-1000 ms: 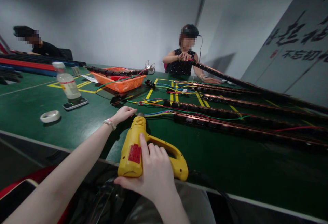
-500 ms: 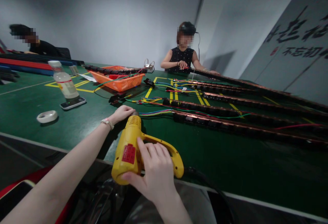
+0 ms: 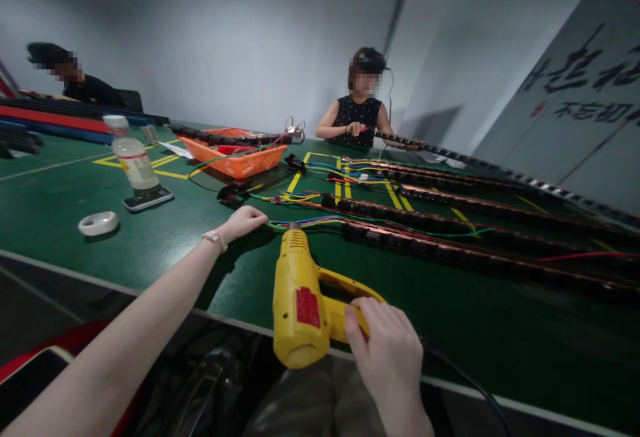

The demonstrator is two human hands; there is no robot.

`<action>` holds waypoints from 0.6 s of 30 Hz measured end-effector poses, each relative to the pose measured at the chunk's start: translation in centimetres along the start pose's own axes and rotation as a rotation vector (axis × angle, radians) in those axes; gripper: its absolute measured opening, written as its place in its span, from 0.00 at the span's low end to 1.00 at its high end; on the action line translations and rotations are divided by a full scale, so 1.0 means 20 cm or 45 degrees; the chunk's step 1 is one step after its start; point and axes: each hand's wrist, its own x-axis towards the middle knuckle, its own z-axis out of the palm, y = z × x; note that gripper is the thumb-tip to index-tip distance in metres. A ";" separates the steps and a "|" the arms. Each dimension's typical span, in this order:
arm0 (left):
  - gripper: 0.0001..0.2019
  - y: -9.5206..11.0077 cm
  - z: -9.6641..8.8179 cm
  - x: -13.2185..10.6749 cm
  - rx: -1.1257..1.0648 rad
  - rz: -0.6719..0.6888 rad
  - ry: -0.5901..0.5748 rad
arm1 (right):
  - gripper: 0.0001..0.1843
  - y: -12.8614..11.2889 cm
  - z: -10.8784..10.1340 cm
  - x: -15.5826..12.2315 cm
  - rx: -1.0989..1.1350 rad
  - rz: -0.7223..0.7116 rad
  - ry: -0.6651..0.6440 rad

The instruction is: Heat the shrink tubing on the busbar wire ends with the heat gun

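Note:
My right hand [image 3: 387, 347] is closed round the handle of a yellow heat gun [image 3: 303, 297], whose nozzle points away from me toward a bundle of coloured wires [image 3: 303, 222]. My left hand [image 3: 243, 221] lies on the green table [image 3: 150, 243] with its fingers curled over the near end of those wires. The wires run into long black strips with copper parts [image 3: 440, 243] that stretch to the right.
A roll of white tape [image 3: 98, 223], a plastic bottle [image 3: 131, 160] on a phone [image 3: 148, 199] and an orange tray [image 3: 240, 157] sit to the left. One person [image 3: 360, 113] works on a strip across the table; another [image 3: 80, 87] sits at far left.
The heat gun has swung to the right and my right hand has slid from its body back to the handle. The person opposite has lowered their raised strip.

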 end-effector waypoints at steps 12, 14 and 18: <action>0.19 0.06 -0.01 -0.03 0.022 0.024 0.035 | 0.18 0.20 -0.08 -0.05 -0.346 0.016 0.165; 0.20 0.06 -0.01 -0.03 0.030 0.057 0.059 | 0.18 0.19 -0.08 -0.06 -0.358 0.015 0.200; 0.21 0.06 0.00 -0.04 0.097 0.088 0.068 | 0.18 0.18 -0.07 -0.06 -0.355 0.021 0.284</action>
